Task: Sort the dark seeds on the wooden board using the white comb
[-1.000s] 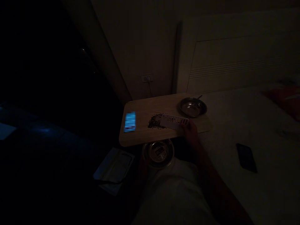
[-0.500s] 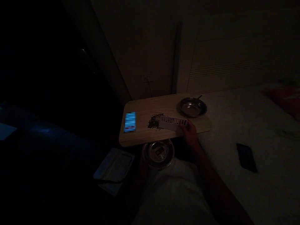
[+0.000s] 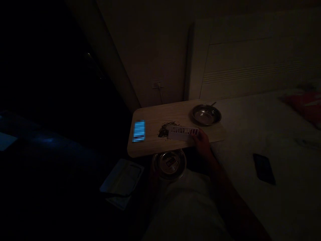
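In the head view, my right hand (image 3: 201,140) is closed round the right end of a white slotted plastic piece (image 3: 182,134). The piece lies low over the wooden table (image 3: 150,147), its left end against a spread pile of small dark grains (image 3: 163,130). Below the table's front edge, a shiny metal bowl (image 3: 180,172) is held above my lap, with a small dark rectangular patch showing inside it. My left hand (image 3: 155,174) grips the bowl's left rim; most of its fingers are lost in the dark.
Another metal bowl (image 3: 206,115) with a handle sticking out stands at the table's back right. A lit, blurred screen (image 3: 139,131) lies at the left. A dark phone (image 3: 263,169) rests on the pale bedding (image 3: 240,134). A light bag-like thing (image 3: 121,184) is lower left.
My right hand has moved the slotted piece slightly left and levelled it against the grains. The bowl at my left hand stays almost where it was.
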`<state>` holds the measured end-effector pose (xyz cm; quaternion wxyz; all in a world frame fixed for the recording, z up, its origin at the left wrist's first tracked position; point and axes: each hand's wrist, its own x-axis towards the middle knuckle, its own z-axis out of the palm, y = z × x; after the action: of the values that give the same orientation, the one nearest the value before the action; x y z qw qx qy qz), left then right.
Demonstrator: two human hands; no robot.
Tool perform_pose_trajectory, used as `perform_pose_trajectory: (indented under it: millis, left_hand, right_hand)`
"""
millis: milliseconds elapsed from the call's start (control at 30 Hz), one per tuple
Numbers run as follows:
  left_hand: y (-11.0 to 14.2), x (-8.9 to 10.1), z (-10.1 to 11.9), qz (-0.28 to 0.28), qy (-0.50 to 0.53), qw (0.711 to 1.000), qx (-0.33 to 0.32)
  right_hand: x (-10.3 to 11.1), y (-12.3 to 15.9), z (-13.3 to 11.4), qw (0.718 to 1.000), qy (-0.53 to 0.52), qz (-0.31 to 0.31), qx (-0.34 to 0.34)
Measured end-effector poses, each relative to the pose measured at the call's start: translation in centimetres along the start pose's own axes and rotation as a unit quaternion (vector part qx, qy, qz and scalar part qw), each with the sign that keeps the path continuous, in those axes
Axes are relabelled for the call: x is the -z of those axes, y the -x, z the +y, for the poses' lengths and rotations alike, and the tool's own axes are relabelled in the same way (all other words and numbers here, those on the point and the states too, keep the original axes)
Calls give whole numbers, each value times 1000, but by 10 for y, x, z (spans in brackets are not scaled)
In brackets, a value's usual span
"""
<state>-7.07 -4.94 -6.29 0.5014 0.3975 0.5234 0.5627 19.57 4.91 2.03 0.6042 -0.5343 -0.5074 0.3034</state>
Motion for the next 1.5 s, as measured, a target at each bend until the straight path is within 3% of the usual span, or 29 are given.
perform_pose_trajectory:
  millis: [233, 900, 1500]
  left_hand:
    - [-2, 2, -2, -19, -5, 999, -29]
    - [4, -6, 7, 1, -3, 1000, 17]
    - [2, -4, -1, -4, 25, 1000, -5]
  right_hand:
    - [-3, 2, -5, 1000, -24, -11, -6]
    - [-14, 5, 1, 999, -33, -20, -22]
    - [-19, 7, -2, 996, -54, -65, -18]
